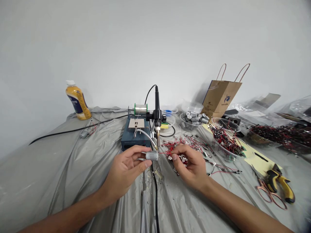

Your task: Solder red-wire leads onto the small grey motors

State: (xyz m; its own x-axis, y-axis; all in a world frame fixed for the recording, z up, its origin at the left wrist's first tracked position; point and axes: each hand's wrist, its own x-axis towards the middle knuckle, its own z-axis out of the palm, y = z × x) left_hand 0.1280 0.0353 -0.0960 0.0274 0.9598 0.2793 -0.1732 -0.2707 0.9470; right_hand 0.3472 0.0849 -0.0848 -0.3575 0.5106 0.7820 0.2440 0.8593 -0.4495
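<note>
Yellow plastic forms the bottle at the frame's left, its lettering too blurred for us to read; below it lies one motor with leads, seemingly wired. At centre, our left hand pinches a cylindrical motor beside the soldering iron, and our right hand grips a red wire near its end; we cannot tell whether they are joined. Right of centre, heaped motors look unwired; the paper bag carries illegible small print.
</note>
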